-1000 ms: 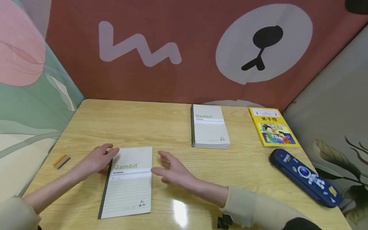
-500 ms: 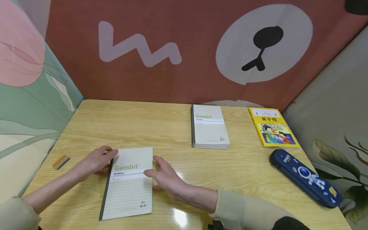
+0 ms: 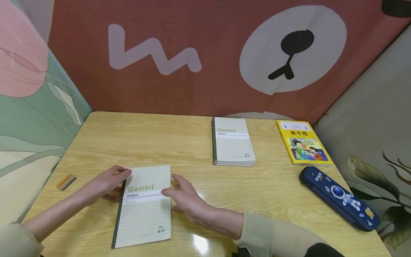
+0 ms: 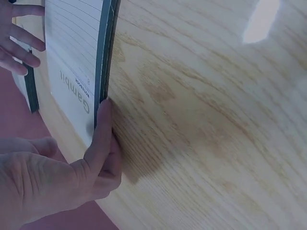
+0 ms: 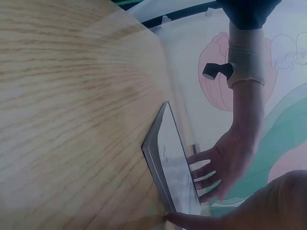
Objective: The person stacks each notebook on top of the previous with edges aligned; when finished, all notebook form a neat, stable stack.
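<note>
A white Gambit notebook [image 3: 146, 214] with a dark spine lies on the table, between both hands. Seen from the left wrist, its spine edge shows more than one layer. My left hand [image 3: 107, 182] is at the upper part of the spine; in the left wrist view a finger [image 4: 101, 134] touches the spine while the thumb stays apart. On the opposite side, my right hand [image 3: 189, 200] has its fingers spread along the notebook's right edge. The right thumb reaches over the cover in the head view. Neither hand curls round the notebook.
A stack of Gambit notebooks [image 3: 233, 142] lies at the back of the wooden table [image 3: 154, 139]. To its right are a yellow book [image 3: 303, 142] and a navy space-themed pencil case [image 3: 339, 198]. A small orange-and-grey eraser [image 3: 66, 182] lies left of my left forearm.
My right hand has moved left from beside the notebook to its right edge. The notebook has shifted slightly toward me. My left hand has stayed at the spine.
</note>
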A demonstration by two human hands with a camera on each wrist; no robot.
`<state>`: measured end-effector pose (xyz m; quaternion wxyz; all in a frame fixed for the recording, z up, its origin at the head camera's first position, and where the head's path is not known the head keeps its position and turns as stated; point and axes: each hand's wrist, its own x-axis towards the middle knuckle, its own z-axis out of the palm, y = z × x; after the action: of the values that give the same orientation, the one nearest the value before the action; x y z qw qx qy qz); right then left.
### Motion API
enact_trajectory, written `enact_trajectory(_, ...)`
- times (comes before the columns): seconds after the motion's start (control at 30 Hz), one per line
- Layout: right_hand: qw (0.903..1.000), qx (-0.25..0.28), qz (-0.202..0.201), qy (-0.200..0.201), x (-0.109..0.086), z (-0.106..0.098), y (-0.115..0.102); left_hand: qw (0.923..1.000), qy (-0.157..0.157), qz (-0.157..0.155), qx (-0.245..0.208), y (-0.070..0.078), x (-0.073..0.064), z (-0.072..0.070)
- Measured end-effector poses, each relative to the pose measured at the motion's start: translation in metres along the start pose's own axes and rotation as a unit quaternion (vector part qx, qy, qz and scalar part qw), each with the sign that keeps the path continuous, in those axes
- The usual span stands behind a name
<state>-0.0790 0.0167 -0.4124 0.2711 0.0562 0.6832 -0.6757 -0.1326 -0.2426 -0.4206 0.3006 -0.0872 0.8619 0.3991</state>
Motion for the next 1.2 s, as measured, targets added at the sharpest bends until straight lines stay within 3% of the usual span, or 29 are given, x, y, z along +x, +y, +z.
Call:
enact_trajectory(0.17, 0.9999, 0.015, 0.004, 0.0, 0.0, 0.005, -0.001, 0.9999, -0.016, 0.0, -0.003, 0.002, -0.001, 0.003)
enact_trajectory(0.7, 0.9987, 0.043, 0.013, 0.026, 0.002, -0.001, 0.002, 0.9999, -0.008, 0.004, -0.013, 0.0, -0.003, 0.005)
enact_trajectory(1.2, 0.999, 0.042, 0.016, -0.007, 0.006, -0.009, 0.003, 0.9999, 0.013, 0.003, -0.005, 0.001, -0.001, 0.004)
